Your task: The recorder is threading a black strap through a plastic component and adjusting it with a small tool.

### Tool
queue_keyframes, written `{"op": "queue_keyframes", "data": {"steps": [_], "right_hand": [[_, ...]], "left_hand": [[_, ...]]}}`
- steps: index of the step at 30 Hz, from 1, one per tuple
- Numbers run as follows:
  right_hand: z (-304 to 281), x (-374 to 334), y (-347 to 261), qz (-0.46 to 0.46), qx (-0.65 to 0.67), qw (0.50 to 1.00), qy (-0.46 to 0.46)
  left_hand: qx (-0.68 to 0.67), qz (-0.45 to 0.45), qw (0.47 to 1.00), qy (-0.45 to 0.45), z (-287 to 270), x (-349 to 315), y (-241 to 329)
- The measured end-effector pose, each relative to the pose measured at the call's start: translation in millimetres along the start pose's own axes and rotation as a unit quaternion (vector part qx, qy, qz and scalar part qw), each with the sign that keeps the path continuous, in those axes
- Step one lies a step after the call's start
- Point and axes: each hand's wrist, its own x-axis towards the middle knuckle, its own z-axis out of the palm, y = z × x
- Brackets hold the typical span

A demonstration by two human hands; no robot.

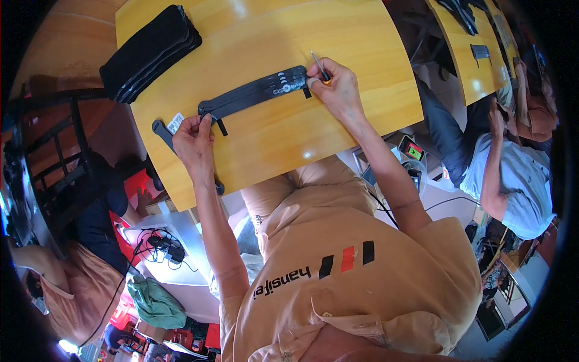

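Head view: a long black strap [256, 93] is lying across the middle of the yellow table [362, 54], its long axis running from lower left to upper right. The left hand [193, 142] is pinching the strap's lower-left end, fingers closed on it near the table's left edge. The right hand [338, 87] is sitting at the strap's upper-right end, fingers clenched around a thin tool [318, 65] with an orange handle, its metal tip pointing up and away from the strap. Both hands are touching the strap, one at each end, so neither is nearer.

A stack of black pieces [151, 51] is lying at the table's far-left corner, well apart from the hands. Another black strip [161, 130] is partly hidden under the left hand and wrist. Whether the right hand's fingers are also pressing the strap down is hard to make out, and the tool's handle is mostly hidden in the fist.
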Motion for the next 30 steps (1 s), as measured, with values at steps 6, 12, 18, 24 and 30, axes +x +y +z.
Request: {"op": "queue_keyframes", "data": {"steps": [6,12,18,24,30], "right_hand": [[2.8,-0.4,1.0,-0.037,-0.035,0.998,0.024],[6.4,-3.2,-4.0,-0.053,-0.059,0.996,0.034],[3.4,-3.5,-4.5,-0.055,-0.086,0.994,0.025],[3.9,-2.6,-1.3,-0.057,-0.058,0.997,0.016],[6.6,-0.9,-2.3,-0.058,-0.081,0.995,0.014]], "left_hand": [[0.069,0.019,0.997,0.015,-0.6,2.6,-3.2],[0.146,0.050,0.987,0.042,-2.5,4.2,-8.1],[0.134,0.025,0.990,0.047,3.6,-1.1,6.4],[0.161,0.026,0.985,0.056,3.4,-1.7,6.5],[0.215,0.043,0.973,0.072,0.1,3.6,3.8]]}}
